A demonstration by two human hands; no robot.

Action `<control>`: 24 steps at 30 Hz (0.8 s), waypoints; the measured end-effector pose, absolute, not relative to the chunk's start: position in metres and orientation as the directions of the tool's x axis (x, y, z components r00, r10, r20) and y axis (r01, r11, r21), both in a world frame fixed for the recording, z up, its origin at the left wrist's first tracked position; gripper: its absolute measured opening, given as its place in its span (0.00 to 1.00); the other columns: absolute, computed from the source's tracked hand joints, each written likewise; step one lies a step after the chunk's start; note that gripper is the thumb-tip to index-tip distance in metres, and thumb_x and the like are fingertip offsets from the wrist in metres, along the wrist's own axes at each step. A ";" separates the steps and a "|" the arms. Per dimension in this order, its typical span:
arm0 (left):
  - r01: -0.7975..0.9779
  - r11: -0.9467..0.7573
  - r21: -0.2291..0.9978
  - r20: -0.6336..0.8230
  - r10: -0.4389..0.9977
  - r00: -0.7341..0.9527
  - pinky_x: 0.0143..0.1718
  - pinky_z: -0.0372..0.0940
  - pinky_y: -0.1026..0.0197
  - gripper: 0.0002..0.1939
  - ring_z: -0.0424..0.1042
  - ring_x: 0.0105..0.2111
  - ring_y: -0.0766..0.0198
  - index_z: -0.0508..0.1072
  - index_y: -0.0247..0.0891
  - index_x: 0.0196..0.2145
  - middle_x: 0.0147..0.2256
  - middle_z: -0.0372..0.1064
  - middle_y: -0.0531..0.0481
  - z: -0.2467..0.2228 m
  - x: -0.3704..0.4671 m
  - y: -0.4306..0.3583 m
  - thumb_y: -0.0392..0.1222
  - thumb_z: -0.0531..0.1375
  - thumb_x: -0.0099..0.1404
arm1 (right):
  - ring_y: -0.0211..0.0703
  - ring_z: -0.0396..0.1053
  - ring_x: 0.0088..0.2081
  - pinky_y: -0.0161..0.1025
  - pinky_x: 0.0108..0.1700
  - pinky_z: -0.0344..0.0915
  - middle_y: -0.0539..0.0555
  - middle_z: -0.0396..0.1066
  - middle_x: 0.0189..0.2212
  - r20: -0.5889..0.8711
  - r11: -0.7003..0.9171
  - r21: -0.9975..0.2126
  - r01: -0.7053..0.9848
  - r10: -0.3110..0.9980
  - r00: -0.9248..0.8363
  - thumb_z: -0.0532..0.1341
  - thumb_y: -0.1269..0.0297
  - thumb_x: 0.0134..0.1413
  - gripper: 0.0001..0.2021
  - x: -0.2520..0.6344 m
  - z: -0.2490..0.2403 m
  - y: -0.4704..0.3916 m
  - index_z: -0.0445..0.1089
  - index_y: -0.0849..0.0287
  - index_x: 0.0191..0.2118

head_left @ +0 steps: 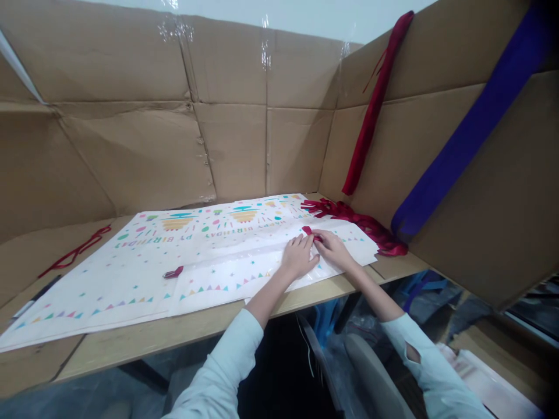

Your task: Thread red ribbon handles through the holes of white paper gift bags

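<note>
White printed sheets (144, 267) with birthday lettering, cakes and small flags lie across the table. My left hand (299, 256) rests on the sheets right of centre, fingers spread and pointing away from me. Beside it, my right hand (332, 249) has its fingers bent together at a short dark red ribbon piece (307, 230), which sticks out beyond the fingertips. The two hands nearly touch. Another small dark red ribbon piece (174, 272) with a metal-looking end lies on the sheets to the left.
A pile of dark red ribbons (371, 228) lies at the right. One red strip (378, 105) and a wide blue strip (471, 128) hang on the cardboard wall (231, 145). At the left are a thin red cord (78, 251) and a dark pen-like object (39, 295).
</note>
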State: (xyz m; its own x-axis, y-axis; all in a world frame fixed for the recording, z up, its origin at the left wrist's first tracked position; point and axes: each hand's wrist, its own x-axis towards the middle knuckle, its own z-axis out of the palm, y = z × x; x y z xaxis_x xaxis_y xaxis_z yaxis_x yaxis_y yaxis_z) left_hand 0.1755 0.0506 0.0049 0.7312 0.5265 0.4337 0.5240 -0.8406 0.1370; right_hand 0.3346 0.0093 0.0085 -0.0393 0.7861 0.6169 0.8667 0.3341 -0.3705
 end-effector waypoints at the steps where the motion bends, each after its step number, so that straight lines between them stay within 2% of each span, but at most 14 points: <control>1: 0.526 -0.839 0.139 0.440 0.528 0.726 0.57 0.45 0.53 0.32 0.50 0.58 0.53 0.53 0.28 0.59 0.56 0.57 0.41 0.005 0.175 0.051 0.52 0.48 0.63 | 0.47 0.63 0.47 0.43 0.50 0.58 0.57 0.67 0.45 0.604 0.305 -0.351 0.885 0.797 -0.036 0.52 0.64 0.53 0.17 0.333 0.007 0.011 0.65 0.62 0.48; 4: 0.523 -0.839 0.150 0.441 0.531 0.724 0.56 0.46 0.53 0.32 0.51 0.58 0.53 0.54 0.27 0.58 0.54 0.60 0.40 0.004 0.174 0.050 0.52 0.49 0.62 | 0.49 0.63 0.47 0.44 0.48 0.57 0.58 0.68 0.44 0.580 0.247 -0.267 0.931 0.813 -0.049 0.51 0.65 0.54 0.17 0.329 0.003 0.013 0.65 0.63 0.48; 9: 0.500 -0.836 0.226 0.367 0.549 0.751 0.58 0.44 0.52 0.33 0.49 0.59 0.51 0.54 0.24 0.58 0.55 0.57 0.37 0.012 0.177 0.049 0.50 0.52 0.61 | 0.49 0.62 0.47 0.45 0.46 0.55 0.59 0.68 0.44 0.573 0.184 -0.136 0.973 0.816 -0.074 0.50 0.64 0.57 0.16 0.322 0.007 0.010 0.65 0.62 0.49; 12: 0.396 -0.790 0.468 0.279 0.557 0.782 0.57 0.48 0.57 0.25 0.54 0.57 0.58 0.59 0.30 0.56 0.56 0.57 0.41 0.032 0.163 0.060 0.44 0.51 0.62 | 0.51 0.62 0.48 0.46 0.45 0.54 0.59 0.67 0.46 0.561 0.155 -0.072 0.985 0.823 -0.089 0.50 0.60 0.58 0.19 0.318 0.009 0.010 0.63 0.61 0.53; 14: 0.295 -0.702 0.648 0.286 0.583 0.760 0.55 0.52 0.62 0.19 0.59 0.54 0.63 0.64 0.35 0.51 0.54 0.60 0.45 0.048 0.132 0.074 0.40 0.48 0.64 | 0.52 0.61 0.49 0.47 0.46 0.54 0.60 0.65 0.49 0.549 0.143 -0.014 0.990 0.828 -0.112 0.51 0.54 0.58 0.22 0.316 0.009 0.009 0.63 0.61 0.53; 16: 0.282 -0.634 0.720 0.324 0.666 0.672 0.53 0.54 0.62 0.16 0.62 0.50 0.63 0.69 0.33 0.45 0.50 0.64 0.45 0.059 0.081 0.090 0.40 0.50 0.62 | 0.53 0.60 0.50 0.47 0.46 0.54 0.60 0.63 0.51 0.540 0.128 0.029 0.991 0.832 -0.124 0.50 0.48 0.57 0.25 0.314 0.007 0.008 0.63 0.61 0.53; 18: 0.341 -0.544 0.767 0.289 0.767 0.573 0.50 0.57 0.61 0.14 0.66 0.45 0.61 0.71 0.31 0.39 0.43 0.69 0.44 0.061 0.014 0.101 0.41 0.51 0.60 | 0.53 0.60 0.50 0.48 0.46 0.55 0.60 0.62 0.51 0.542 0.107 0.049 0.993 0.832 -0.117 0.49 0.45 0.57 0.28 0.314 0.005 0.008 0.62 0.61 0.53; 21: 0.432 -0.330 0.839 0.253 0.940 0.227 0.40 0.61 0.61 0.14 0.68 0.36 0.61 0.71 0.32 0.33 0.34 0.70 0.46 0.052 -0.087 0.107 0.45 0.53 0.56 | 0.54 0.59 0.51 0.49 0.46 0.56 0.60 0.62 0.52 0.535 0.079 0.066 0.995 0.839 -0.102 0.47 0.43 0.57 0.29 0.315 0.001 0.009 0.63 0.61 0.53; 22: 0.450 -0.263 0.853 0.214 0.964 0.158 0.37 0.61 0.62 0.13 0.67 0.33 0.63 0.70 0.32 0.32 0.32 0.69 0.47 0.048 -0.114 0.106 0.45 0.54 0.55 | 0.54 0.59 0.51 0.50 0.46 0.56 0.60 0.62 0.52 0.527 0.069 0.066 0.995 0.844 -0.093 0.47 0.43 0.56 0.29 0.316 0.000 0.010 0.63 0.61 0.53; 24: 0.440 -0.175 0.881 0.112 0.980 0.164 0.32 0.60 0.64 0.13 0.66 0.28 0.65 0.70 0.33 0.32 0.28 0.68 0.49 0.041 -0.153 0.104 0.46 0.55 0.54 | 0.55 0.59 0.51 0.51 0.46 0.57 0.60 0.62 0.51 0.502 0.057 0.062 0.996 0.861 -0.080 0.47 0.42 0.55 0.30 0.317 0.000 0.012 0.63 0.60 0.53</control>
